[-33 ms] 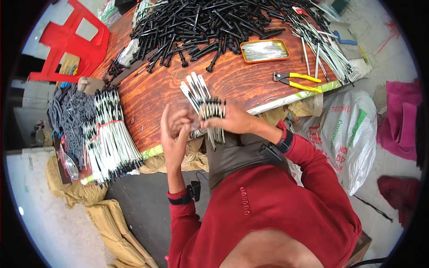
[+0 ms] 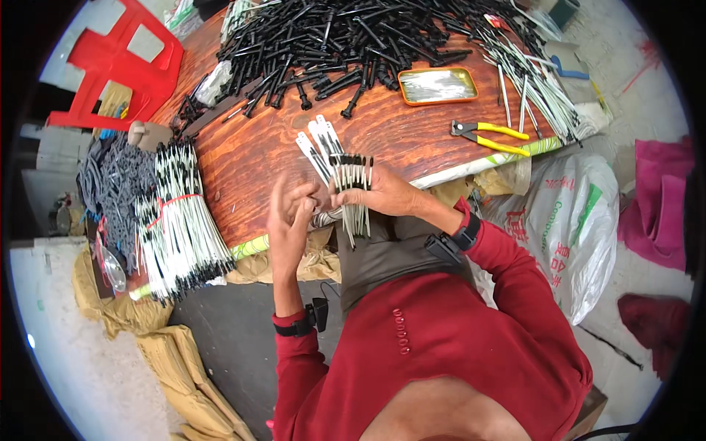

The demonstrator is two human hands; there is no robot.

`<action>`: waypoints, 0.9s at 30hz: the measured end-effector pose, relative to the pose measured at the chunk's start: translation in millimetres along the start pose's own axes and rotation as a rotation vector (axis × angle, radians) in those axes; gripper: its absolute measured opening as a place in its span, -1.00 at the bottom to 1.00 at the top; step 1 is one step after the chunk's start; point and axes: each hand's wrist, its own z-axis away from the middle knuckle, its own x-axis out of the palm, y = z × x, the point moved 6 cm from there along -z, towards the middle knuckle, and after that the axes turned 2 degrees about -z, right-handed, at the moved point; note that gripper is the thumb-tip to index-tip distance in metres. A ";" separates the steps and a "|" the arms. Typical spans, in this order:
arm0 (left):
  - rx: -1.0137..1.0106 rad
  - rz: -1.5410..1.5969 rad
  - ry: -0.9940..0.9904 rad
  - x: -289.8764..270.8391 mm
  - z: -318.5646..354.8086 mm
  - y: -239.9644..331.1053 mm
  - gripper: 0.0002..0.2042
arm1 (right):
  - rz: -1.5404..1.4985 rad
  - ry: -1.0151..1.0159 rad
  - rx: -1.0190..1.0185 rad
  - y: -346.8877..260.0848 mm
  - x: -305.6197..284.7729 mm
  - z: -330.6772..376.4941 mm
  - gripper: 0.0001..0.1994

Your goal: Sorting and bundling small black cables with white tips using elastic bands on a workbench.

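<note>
The right hand (image 2: 382,195) is gripping a row of white rods (image 2: 354,192), long axes running twelve to six, while the left hand (image 2: 289,213), fingers loosely curled, is hovering at nine o'clock.

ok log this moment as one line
right hand: holds row of white rods | left hand: at rods' left end | table: black parts pile, pliers, tin

Right hand (image 2: 382,192) is covering the middle of the white rod fan (image 2: 351,192); the rod count is too fine to tell. Left hand (image 2: 288,219) fingertips are blurring. At 12 o'clock the black parts heap (image 2: 346,37) is running off the frame; at 11, the red stool (image 2: 118,66) is getting cropped.
</note>
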 end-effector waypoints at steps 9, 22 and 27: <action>-0.340 0.269 -0.077 25.7 -19.2 -17.4 -0.27 | -0.087 -0.070 0.036 -14.3 7.6 2.0 -0.88; -0.294 0.522 0.044 30.6 -24.3 -8.6 -0.34 | -0.048 0.038 0.092 -3.8 -4.0 9.0 -0.80; -0.231 0.324 0.016 27.1 -25.7 -19.7 -0.44 | 0.015 0.034 0.103 -3.1 -5.3 6.6 -0.78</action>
